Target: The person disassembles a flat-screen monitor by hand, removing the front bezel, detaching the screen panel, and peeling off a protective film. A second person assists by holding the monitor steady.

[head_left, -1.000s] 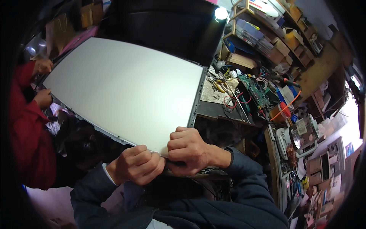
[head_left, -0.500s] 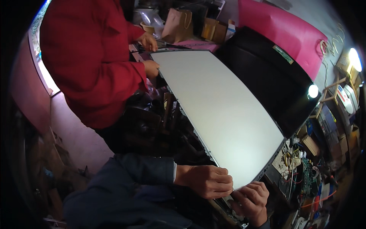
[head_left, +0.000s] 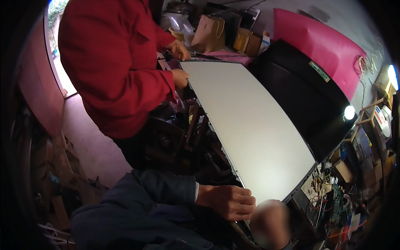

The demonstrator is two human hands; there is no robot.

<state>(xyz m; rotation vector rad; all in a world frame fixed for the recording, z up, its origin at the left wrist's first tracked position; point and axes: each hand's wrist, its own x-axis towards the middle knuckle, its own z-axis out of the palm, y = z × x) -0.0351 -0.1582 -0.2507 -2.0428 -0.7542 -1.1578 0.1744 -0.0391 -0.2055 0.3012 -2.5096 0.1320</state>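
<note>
A: Where's the white panel (head_left: 254, 125)?
B: Mid-view, running slantwise from the co-worker (head_left: 110, 79) down to the wearer's hands. Pale face up, dark frame along its right edge. Brightest patch toward the near end.

A: Left hand (head_left: 231, 203)?
B: At the near left corner. Fingers curled closed, pinching the white panel's edge. Dark sleeve, pale cuff at the wrist.

A: Right hand (head_left: 270, 223)?
B: At the near end, just beside the left. Badly blurred; cannot tell if it grips or merely touches.

A: Far end?
B: Co-worker, red top. Lower hand (head_left: 180, 78) at the far left corner, upper hand (head_left: 179, 50) just beyond that corner. Finger detail on both too small to read.

A: Right of the white panel?
B: Black panel (head_left: 287, 89) alongside, pink sheet (head_left: 318, 48) behind that. Lit bulb (head_left: 349, 112) by the black panel's near right corner. Lower down, a green board (head_left: 338, 204) among wires.

A: Beyond the far end?
B: Brown paper bag (head_left: 209, 35), with a yellowish box (head_left: 241, 39) to its right.
</note>
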